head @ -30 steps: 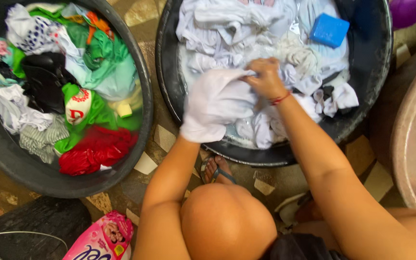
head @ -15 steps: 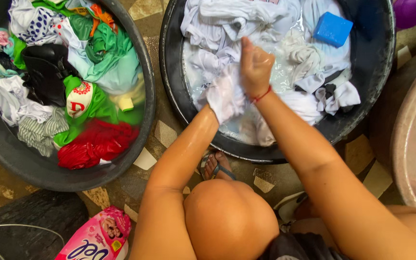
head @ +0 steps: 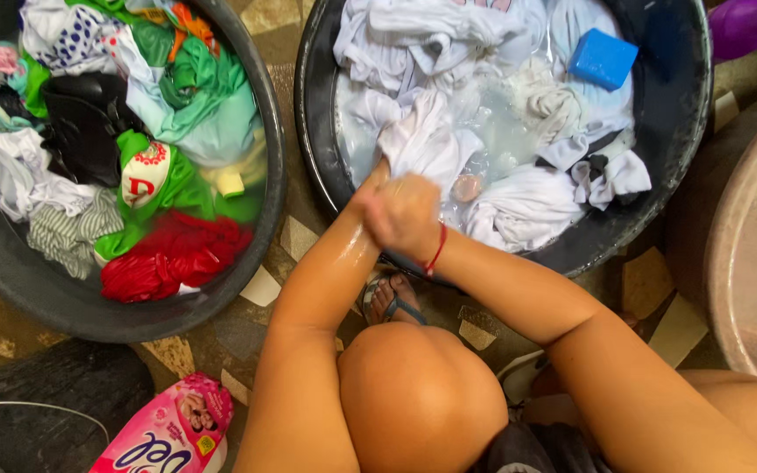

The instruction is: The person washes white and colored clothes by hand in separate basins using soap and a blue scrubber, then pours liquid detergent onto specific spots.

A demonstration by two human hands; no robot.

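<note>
My left forearm reaches into the right black basin (head: 689, 131) of soapy water. My left hand (head: 379, 173) is mostly hidden; it grips a wet white garment (head: 427, 140) that bunches up from it. My right hand (head: 403, 213), with a red string on the wrist, is closed in a fist on top of my left wrist at the basin's near rim. I cannot see anything inside the fist. More white clothes (head: 527, 206) soak around it, and a blue soap block (head: 603, 58) lies on them at the far right.
A second black basin (head: 269, 219) on the left holds coloured clothes: green, red, black, striped. A pink detergent pouch (head: 173, 434) lies on the floor by my knee (head: 418, 394). A pale round tub (head: 755, 254) stands right, a purple container (head: 746, 22) top right.
My right hand has pulled back from the bunched garment to my left wrist. The white garment, lifted a second ago, now lies lower in the water.
</note>
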